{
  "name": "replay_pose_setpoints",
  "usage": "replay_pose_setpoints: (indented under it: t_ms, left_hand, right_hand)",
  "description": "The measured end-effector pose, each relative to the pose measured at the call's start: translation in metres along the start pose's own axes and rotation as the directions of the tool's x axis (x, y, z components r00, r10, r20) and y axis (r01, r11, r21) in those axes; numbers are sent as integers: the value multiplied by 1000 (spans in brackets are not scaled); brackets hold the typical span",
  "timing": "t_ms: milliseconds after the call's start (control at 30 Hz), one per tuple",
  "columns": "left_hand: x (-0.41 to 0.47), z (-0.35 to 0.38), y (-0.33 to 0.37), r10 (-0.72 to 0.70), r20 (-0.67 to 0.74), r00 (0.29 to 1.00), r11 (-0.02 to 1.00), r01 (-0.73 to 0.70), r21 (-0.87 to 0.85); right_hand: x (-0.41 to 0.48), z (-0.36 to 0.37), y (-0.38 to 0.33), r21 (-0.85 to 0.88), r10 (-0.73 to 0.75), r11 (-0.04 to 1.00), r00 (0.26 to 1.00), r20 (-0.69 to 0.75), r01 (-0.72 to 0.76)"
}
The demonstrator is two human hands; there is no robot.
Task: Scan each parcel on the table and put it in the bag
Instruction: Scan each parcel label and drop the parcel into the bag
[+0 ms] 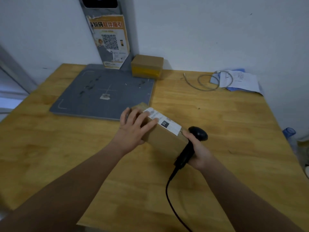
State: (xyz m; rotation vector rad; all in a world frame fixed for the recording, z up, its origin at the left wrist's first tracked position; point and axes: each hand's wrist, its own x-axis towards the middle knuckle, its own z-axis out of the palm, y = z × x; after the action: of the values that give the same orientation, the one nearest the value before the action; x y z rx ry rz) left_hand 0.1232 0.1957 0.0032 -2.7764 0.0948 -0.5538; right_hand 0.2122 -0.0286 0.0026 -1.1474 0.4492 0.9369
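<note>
A brown cardboard parcel (164,141) with a white shipping label (163,120) lies tilted at the middle of the wooden table (225,124). My left hand (133,127) grips the parcel's far left end, fingers curled over the top and onto the label. My right hand (198,152) holds a black corded barcode scanner (192,144) by its handle, its head right beside the parcel's near right end. A second brown parcel (147,66) with yellow tape stands at the back by the wall. No bag is in view.
A grey mat (93,96) lies at the back left, with a poster board (109,41) leaning on the wall behind it. A coiled grey cable (208,82) and papers (239,79) lie at the back right. The scanner's black cord (168,196) trails toward me.
</note>
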Motion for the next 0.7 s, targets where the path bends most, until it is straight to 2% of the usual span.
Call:
replay_pose_setpoints:
  t_ms: [100,133,167,200,267,367,433,467,500,567,633,700]
  left_hand:
    - [-2,-10,6,-171,136,976,978,185,-98]
    - [-2,-14,7,-275,185,944,933,309,-188]
    - [-2,-19,8,-388,257,885,841,454,-293]
    - [-3,-24,10,-483,342,806,698,590,-405]
    - [-3,-29,16,-580,461,671,379,724,-577]
    - [-1,-33,25,-635,597,491,-128,695,-708]
    - [-2,-35,23,-550,751,366,-470,607,-640]
    - [-4,-37,20,-463,818,342,-571,591,-570]
    - [-7,-39,16,-382,855,350,-617,592,-518]
    - [-14,-41,10,-309,857,412,-646,570,-507]
    - [-18,-42,8,-339,829,445,-629,548,-551]
    - [-21,-44,5,-412,800,436,-578,554,-599]
  right_hand:
    - [-6,3,12,110,-150,982,988,-48,154]
    - [-8,2,15,111,-196,973,978,-69,203]
    - [-11,2,19,93,-239,965,968,-80,246]
    - [-13,1,23,67,-273,958,958,-87,279]
    - [-15,-2,32,31,-322,945,943,-87,326]
    - [-19,-3,40,16,-388,921,921,-40,389]
    - [-20,-5,43,9,-409,913,912,-17,409]
    - [-21,-7,43,6,-411,911,911,-8,411]
    - [-22,-9,43,0,-403,915,915,-3,403]
    - [-22,-11,39,-18,-339,941,941,22,339]
    - [-23,-13,32,-59,-234,970,971,50,237]
    - [-26,-11,22,-213,-189,958,981,41,193]
